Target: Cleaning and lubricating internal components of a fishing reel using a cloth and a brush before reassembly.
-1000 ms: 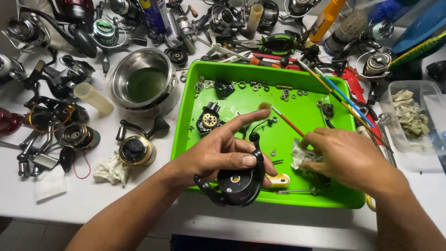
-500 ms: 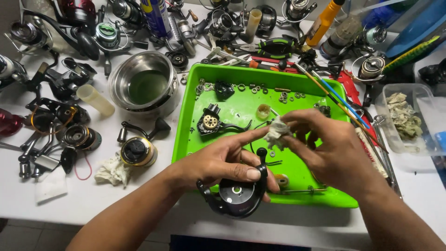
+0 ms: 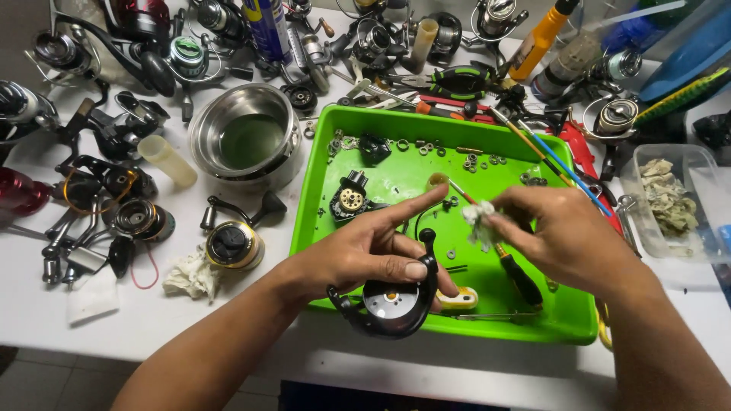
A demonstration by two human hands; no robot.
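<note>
My left hand [image 3: 365,255] grips a black fishing reel body [image 3: 388,301] over the near edge of a green tray [image 3: 563,323], its index finger stretched out. My right hand [image 3: 563,240] pinches a small crumpled white tissue [image 3: 478,221] above the tray's middle. Beneath the right hand lie a black-handled screwdriver [image 3: 521,280] and a thin brush [image 3: 449,185]. A black reel part with a brass gear [image 3: 350,200] sits in the tray, with several small washers and screws [image 3: 426,146] near its far rim.
A steel bowl [image 3: 247,141] stands left of the tray. Many reels and parts [image 3: 114,175] crowd the white table's left and back. A clear tub of used tissues [image 3: 670,202] sits at the right. Pliers [image 3: 449,76], spray can [image 3: 266,30] and orange bottle [image 3: 537,38] stand behind.
My right hand lifted the tissue from the tray's near right part up to its middle, close to the left index finger. The left hand and reel body stayed nearly still.
</note>
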